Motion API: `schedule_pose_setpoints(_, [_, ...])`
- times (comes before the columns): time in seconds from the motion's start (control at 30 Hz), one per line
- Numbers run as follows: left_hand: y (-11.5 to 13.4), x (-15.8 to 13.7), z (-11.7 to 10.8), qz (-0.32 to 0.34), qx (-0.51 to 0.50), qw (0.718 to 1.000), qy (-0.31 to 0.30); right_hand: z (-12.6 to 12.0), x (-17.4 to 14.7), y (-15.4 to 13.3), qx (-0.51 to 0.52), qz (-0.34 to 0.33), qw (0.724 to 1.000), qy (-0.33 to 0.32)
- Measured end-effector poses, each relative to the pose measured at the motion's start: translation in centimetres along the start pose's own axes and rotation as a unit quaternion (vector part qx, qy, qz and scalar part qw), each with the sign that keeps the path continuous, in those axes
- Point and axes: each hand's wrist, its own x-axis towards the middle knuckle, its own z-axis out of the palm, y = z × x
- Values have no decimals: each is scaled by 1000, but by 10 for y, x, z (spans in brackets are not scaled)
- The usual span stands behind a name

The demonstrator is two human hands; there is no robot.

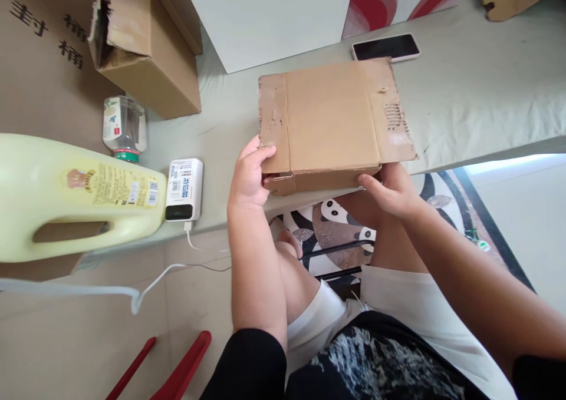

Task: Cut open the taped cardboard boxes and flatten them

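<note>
A brown cardboard box [329, 117] lies at the front edge of the cloth-covered table, its worn side flaps sticking out to the left and right. My left hand [252, 173] grips the box's near left corner, thumb on top of the left flap. At the near right corner my right hand [389, 188] holds the box, with the thumb on the front edge and the other fingers hidden under the right flap. Behind the box rests a phone [387, 47] with a dark screen and a pale case.
On the left are a yellow jug [79, 194], a white power bank [184, 189] with a cable, a clear jar [124, 129] and another cardboard box [145, 52]. A white carton [274, 17] stands behind. Below are a red chair part [183, 367] and a panda-patterned mat [318, 235].
</note>
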Motion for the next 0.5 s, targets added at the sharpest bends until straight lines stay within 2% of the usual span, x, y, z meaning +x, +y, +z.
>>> schedule_pose_setpoints(0.07, [0,0,0,13,-4,1000,-3,1,-5,2,5,12,1000,23])
schedule_pose_setpoints(0.2, [1,-2,0,20,-6,1000,-8,-3,-14,2,19,49,988,142])
schedule_pose_setpoints(0.3, [1,-5,0,26,0,999,-28,-5,-15,-6,100,57,977,180])
schedule_pose_setpoints(0.4, [0,-6,0,60,0,997,-55,-3,-10,-13,194,107,945,239])
schedule_pose_setpoints(0.5, [0,-2,-1,104,-19,994,-36,-3,-7,-17,239,145,910,305])
